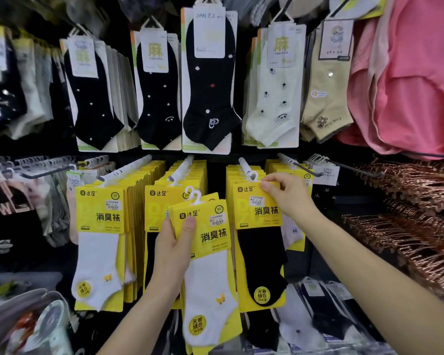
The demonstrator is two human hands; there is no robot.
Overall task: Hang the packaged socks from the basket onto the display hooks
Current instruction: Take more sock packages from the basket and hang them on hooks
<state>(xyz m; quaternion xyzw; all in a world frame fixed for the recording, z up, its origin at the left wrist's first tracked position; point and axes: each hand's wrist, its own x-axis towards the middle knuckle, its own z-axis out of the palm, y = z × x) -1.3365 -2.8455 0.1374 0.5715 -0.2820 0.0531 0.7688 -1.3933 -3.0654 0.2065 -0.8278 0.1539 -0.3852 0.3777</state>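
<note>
My left hand [174,242] grips a small stack of yellow-carded white sock packs [210,267] in front of the middle column, thumb on the front card, white plastic hangers sticking up. My right hand [285,193] pinches the top edge of a yellow-carded black sock pack [260,252] at the front of the right display hook [246,166]. That pack's white hanger loop sits at the hook's tip. The middle hook [182,167] and left hook [124,170] carry rows of the same yellow packs. No basket is visible.
The row above holds black, cream and beige ankle socks [208,80] on cards. Pink garments [405,80] hang at the upper right, copper-coloured hangers [408,216] are stacked at the right. More socks hang at the left, and loose packs lie below.
</note>
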